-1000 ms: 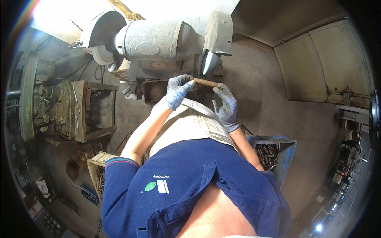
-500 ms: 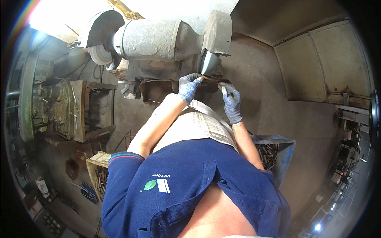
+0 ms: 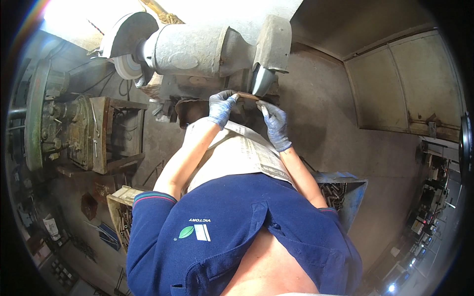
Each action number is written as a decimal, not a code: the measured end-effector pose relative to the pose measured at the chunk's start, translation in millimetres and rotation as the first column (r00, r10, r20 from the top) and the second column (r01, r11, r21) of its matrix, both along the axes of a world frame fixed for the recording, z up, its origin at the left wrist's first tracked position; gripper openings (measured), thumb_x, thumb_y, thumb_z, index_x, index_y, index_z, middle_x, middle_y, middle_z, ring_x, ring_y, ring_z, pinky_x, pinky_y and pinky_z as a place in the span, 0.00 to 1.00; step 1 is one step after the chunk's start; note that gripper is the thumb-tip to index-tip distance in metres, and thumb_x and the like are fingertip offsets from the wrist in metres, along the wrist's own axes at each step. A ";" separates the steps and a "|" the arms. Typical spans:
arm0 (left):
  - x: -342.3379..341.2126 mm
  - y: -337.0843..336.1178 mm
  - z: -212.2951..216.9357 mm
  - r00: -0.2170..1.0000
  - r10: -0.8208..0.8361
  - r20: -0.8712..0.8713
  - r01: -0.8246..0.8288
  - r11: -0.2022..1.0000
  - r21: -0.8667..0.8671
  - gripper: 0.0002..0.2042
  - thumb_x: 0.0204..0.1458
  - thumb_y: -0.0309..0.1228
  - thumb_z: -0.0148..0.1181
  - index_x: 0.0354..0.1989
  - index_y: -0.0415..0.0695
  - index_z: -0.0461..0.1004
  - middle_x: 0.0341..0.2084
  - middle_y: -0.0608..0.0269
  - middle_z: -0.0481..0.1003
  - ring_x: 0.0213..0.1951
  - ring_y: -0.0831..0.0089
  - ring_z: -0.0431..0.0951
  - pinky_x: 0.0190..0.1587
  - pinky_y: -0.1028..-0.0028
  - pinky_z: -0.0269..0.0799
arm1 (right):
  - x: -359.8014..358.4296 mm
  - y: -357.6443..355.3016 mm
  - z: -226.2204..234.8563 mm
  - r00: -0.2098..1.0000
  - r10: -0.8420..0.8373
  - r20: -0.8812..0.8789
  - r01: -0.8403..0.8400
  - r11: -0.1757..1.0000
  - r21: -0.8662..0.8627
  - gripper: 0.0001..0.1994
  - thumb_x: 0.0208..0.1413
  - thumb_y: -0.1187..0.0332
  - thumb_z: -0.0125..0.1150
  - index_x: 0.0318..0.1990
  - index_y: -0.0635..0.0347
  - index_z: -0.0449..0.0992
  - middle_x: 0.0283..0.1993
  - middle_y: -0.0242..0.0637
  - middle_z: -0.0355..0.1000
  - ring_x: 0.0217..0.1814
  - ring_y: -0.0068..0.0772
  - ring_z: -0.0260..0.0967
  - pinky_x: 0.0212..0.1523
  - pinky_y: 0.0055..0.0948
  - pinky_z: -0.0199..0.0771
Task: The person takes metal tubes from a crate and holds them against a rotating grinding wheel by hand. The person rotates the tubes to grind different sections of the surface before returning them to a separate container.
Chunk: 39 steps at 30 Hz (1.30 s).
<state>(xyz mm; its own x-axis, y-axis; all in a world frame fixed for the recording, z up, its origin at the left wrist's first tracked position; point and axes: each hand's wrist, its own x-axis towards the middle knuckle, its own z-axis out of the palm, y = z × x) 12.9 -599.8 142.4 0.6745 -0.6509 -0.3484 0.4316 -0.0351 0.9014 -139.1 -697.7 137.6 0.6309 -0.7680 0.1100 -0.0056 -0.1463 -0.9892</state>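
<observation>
A thin, brownish metal rod (image 3: 248, 95) spans the gap between my two gloved hands, lying crosswise at the lower edge of the grinding wheel (image 3: 264, 80). My left hand (image 3: 221, 107) pinches one end between thumb and fingers. The other end is in the fingertips of my right hand (image 3: 275, 124), just below the wheel. Whether the rod touches the wheel I cannot tell. The wheel belongs to a grey bench grinder (image 3: 190, 48) with a metal guard; a second, pale wheel (image 3: 127, 67) sits at its left end.
A blue-edged bin (image 3: 359, 190) of metal pieces stands by my right elbow, and a pale box (image 3: 124, 193) of similar pieces by my left. At the left is a greasy machine (image 3: 76, 133). A pale apron (image 3: 232, 150) covers my lap. Panels (image 3: 395, 81) stand at the far right.
Both hands have shifted left with the rod, and more of it shows between them. The view has moved slightly.
</observation>
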 end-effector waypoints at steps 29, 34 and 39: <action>15.6 17.4 -8.6 0.992 -0.090 0.089 0.092 0.996 -0.014 0.06 0.51 0.24 0.57 0.35 0.35 0.74 0.26 0.62 0.77 0.28 0.78 0.76 0.32 0.80 0.72 | -2.8 15.7 8.4 0.995 0.082 -0.049 -0.093 0.947 -0.308 0.13 0.53 0.77 0.52 0.47 0.66 0.73 0.50 0.44 0.69 0.55 0.36 0.66 0.55 0.29 0.66; -3.6 37.0 28.6 0.984 -0.143 0.109 0.153 0.984 -0.093 0.06 0.51 0.23 0.57 0.35 0.34 0.75 0.28 0.62 0.77 0.29 0.80 0.75 0.35 0.82 0.71 | -22.1 41.5 53.8 0.999 0.033 0.019 -0.021 0.888 -0.460 0.16 0.48 0.75 0.57 0.48 0.63 0.73 0.52 0.45 0.68 0.58 0.42 0.63 0.57 0.33 0.62; -11.5 50.0 62.1 0.965 -0.187 0.185 0.220 0.959 -0.179 0.07 0.49 0.20 0.58 0.37 0.35 0.76 0.30 0.64 0.77 0.32 0.82 0.74 0.37 0.82 0.70 | -37.0 57.6 78.3 1.000 -0.018 0.003 0.016 0.800 -0.600 0.19 0.46 0.68 0.61 0.47 0.66 0.73 0.52 0.46 0.68 0.58 0.42 0.63 0.58 0.35 0.60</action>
<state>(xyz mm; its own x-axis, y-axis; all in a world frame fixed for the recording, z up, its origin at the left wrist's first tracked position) 1.4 -549.8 204.6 0.5575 -0.8246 -0.0954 0.2792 0.0780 0.9571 -176.0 -640.1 215.9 0.6191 -0.5596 0.5509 -0.0165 -0.7107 -0.7033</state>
